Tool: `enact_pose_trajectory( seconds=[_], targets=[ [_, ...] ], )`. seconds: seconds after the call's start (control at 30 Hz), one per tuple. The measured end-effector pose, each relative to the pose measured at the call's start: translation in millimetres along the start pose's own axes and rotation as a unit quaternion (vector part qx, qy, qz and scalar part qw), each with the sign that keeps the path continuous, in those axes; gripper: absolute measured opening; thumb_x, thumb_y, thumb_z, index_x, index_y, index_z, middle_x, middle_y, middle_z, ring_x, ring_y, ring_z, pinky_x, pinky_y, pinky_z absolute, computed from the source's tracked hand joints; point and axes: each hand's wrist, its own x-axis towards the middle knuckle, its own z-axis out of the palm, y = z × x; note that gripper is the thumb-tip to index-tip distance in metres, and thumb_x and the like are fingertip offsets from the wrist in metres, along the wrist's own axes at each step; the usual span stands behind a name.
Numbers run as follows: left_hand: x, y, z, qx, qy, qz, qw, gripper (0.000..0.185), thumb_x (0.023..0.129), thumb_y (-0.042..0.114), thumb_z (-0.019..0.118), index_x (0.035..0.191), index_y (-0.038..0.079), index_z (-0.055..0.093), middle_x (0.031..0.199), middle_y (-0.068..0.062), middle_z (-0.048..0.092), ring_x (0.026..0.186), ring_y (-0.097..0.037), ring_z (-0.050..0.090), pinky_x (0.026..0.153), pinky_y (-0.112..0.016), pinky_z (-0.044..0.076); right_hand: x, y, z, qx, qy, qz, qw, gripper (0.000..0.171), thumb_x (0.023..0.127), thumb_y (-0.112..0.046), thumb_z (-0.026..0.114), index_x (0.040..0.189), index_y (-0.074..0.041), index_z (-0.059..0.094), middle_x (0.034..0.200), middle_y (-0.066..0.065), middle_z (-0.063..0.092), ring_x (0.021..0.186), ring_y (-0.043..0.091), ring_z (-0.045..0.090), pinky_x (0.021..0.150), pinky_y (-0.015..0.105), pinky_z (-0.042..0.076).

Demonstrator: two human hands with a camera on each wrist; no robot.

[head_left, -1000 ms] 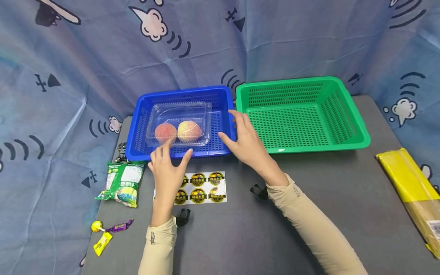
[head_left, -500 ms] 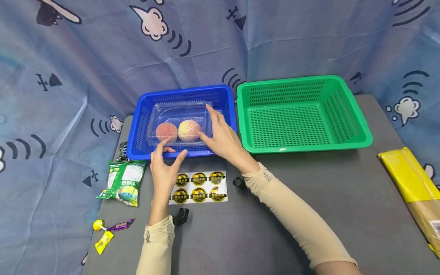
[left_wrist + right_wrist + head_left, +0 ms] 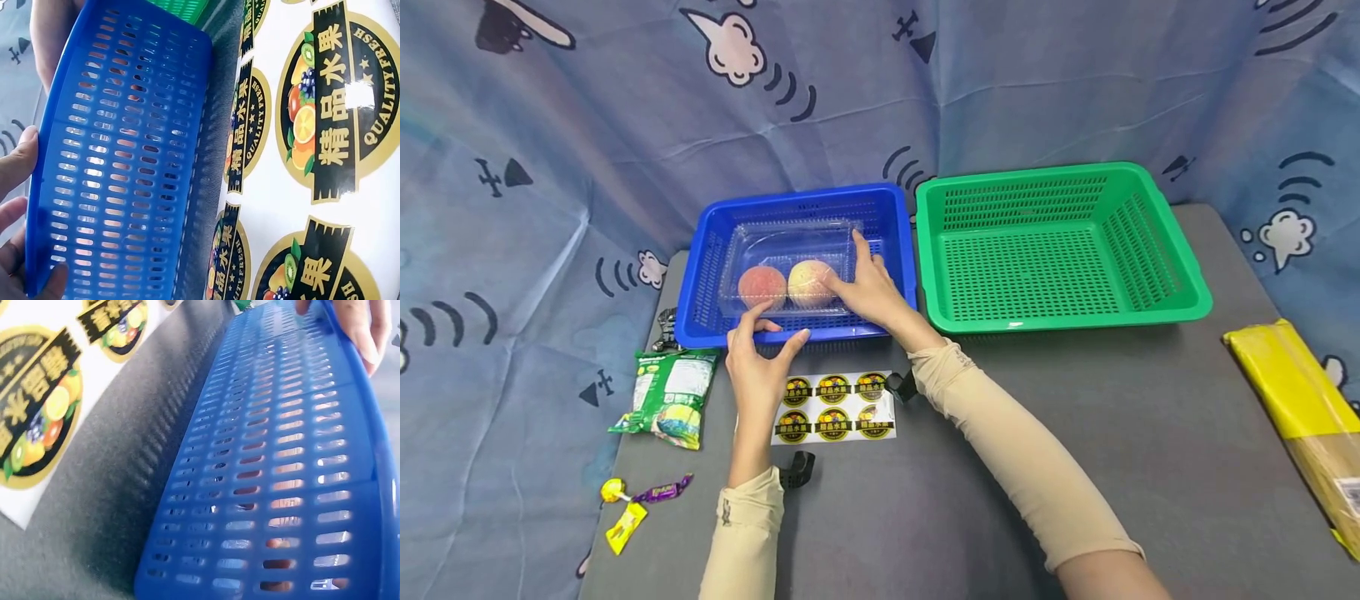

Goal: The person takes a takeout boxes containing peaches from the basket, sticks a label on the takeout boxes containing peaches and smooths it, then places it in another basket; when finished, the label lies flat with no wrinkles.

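Note:
A blue basket holds a clear plastic box with two peaches inside. My left hand rests on the basket's front rim. Its thumb is on the outer side and its fingers reach over towards the box's front edge. My right hand reaches into the basket and holds the right end of the box, thumb on the lid by the right peach and fingers up along its side. Both wrist views show the basket's front wall close up.
A sticker sheet with fruit labels lies just in front of the blue basket. A green basket stands to its right. A green snack bag and candies lie at the left, a yellow package at the right edge.
My right hand moved left from the basket's right rim into the basket and onto the clear box. My left hand slid forward onto the front rim.

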Motion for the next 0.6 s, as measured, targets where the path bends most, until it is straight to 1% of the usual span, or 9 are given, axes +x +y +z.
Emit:
enact_pose_trajectory(
  seconds=[0.17, 0.3, 0.37, 0.47, 0.53, 0.6],
  targets=[
    [0.1, 1.3, -0.4, -0.003, 0.001, -0.011, 0.9999, 0.066, 0.079, 0.023, 0.096, 0.138, 0.014, 0.066, 0.103, -0.012, 0.071, 0.116, -0.036, 0.057, 0.106, -0.055, 0.041, 5.1, 0.3, -0.4, 0.018, -0.008, 0.012, 1.0, 0.095, 0.102, -0.045, 0.065, 0.172, -0.016, 0.007, 0.169, 0.037, 0.02, 0.157, 0.052, 0.026, 0.126, 0.065, 0.029],
    [0.2, 1.0, 0.8, -0.001, 0.002, -0.014, 0.9999, 0.065, 0.079, 0.025, 0.096, 0.137, 0.014, 0.067, 0.103, -0.011, 0.072, 0.115, -0.035, 0.057, 0.107, -0.054, 0.041, 5.4, -0.4, -2.2, 0.026, -0.02, 0.029, 0.999, 0.096, 0.102, -0.043, 0.065, 0.172, -0.017, 0.005, 0.173, 0.032, 0.018, 0.162, 0.049, 0.013, 0.129, 0.064, 0.021],
    [0.1, 0.9, 1.3, 0.0, 0.002, -0.015, 0.9999, 0.065, 0.079, 0.026, 0.096, 0.136, 0.015, 0.067, 0.103, -0.011, 0.073, 0.114, -0.035, 0.057, 0.106, -0.053, 0.042, 5.2, -0.7, -3.3, 0.026, -0.025, 0.03, 0.999, 0.096, 0.102, -0.042, 0.064, 0.172, -0.017, 0.003, 0.174, 0.028, 0.018, 0.164, 0.047, 0.007, 0.13, 0.064, 0.017],
    [0.5, 0.8, 1.0, -0.001, 0.0, -0.014, 0.9999, 0.064, 0.079, 0.025, 0.096, 0.135, 0.014, 0.067, 0.102, -0.012, 0.073, 0.112, -0.035, 0.057, 0.105, -0.053, 0.042, 5.5, -0.6, -4.3, 0.03, -0.021, 0.017, 0.999, 0.095, 0.103, -0.04, 0.064, 0.172, -0.017, 0.003, 0.175, 0.024, 0.019, 0.164, 0.047, 0.009, 0.131, 0.063, 0.017],
    [0.7, 1.2, 0.0, -0.001, 0.0, -0.014, 0.9999, 0.064, 0.079, 0.024, 0.096, 0.135, 0.013, 0.067, 0.102, -0.012, 0.072, 0.111, -0.035, 0.057, 0.105, -0.054, 0.042, 7.5, -0.4, -3.9, 0.042, -0.004, -0.003, 0.999, 0.092, 0.103, -0.036, 0.064, 0.172, -0.016, 0.005, 0.175, 0.021, 0.022, 0.163, 0.045, 0.015, 0.131, 0.06, 0.02],
    [0.9, 1.6, -1.2, 0.0, 0.001, -0.015, 0.9999, 0.064, 0.078, 0.024, 0.096, 0.135, 0.013, 0.067, 0.102, -0.013, 0.072, 0.111, -0.036, 0.057, 0.105, -0.054, 0.042, 8.3, -0.7, -3.4, 0.053, 0.021, -0.019, 0.998, 0.089, 0.102, -0.032, 0.063, 0.172, -0.016, 0.01, 0.174, 0.019, 0.027, 0.161, 0.041, 0.027, 0.131, 0.055, 0.026]
  ],
)
